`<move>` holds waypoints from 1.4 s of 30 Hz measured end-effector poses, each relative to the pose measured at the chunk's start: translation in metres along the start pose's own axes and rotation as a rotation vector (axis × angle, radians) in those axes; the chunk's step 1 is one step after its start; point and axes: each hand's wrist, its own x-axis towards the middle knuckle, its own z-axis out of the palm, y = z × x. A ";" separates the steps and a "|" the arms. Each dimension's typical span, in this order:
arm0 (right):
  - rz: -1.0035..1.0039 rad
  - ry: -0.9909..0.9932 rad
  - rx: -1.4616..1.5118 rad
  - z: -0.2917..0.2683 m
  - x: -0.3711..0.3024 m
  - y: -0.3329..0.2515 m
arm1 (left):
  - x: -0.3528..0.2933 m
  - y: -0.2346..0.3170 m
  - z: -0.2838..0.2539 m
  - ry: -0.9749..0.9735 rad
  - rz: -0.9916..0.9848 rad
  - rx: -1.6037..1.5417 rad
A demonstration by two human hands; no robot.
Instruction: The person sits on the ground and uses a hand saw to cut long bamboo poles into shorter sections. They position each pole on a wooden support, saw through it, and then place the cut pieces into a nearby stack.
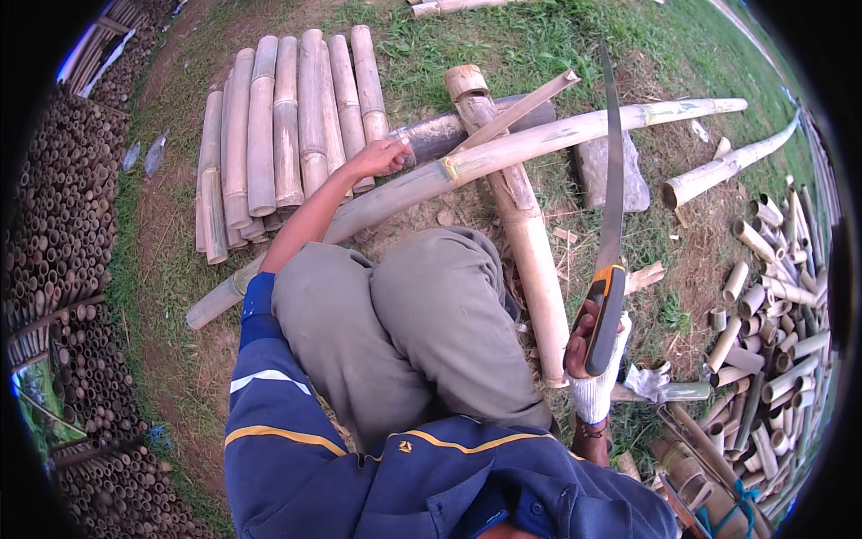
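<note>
In my right hand [591,346], in a white knit glove, is a handsaw [613,198] with a black and orange handle. Its long blade points away from me, upright in the view. My bare left hand [382,158] has its fingers curled in at the near-left end of a dark log [440,135]; what they hold, if anything, is hidden. A long bamboo pole [530,148] slants past my knees and lies across a thicker bamboo piece [530,251]. A split bamboo strip [521,110] leans over the dark log.
Cut bamboo lengths [287,126] lie side by side at the far left. A stone block [613,171] sits behind the saw blade, with another bamboo pole [727,171] beyond it. Short offcuts [772,332] heap up at right; stacked bamboo [67,225] fills the left edge.
</note>
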 end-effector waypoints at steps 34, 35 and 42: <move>-0.456 -0.326 -0.471 0.038 0.035 0.010 | -0.106 0.034 0.062 0.327 -0.031 0.697; -0.235 -0.344 -0.339 0.027 0.014 0.010 | -0.104 0.029 0.061 0.310 -0.039 0.696; -0.353 -0.330 -0.499 0.051 0.050 0.021 | -0.104 0.040 0.078 0.471 -0.022 0.700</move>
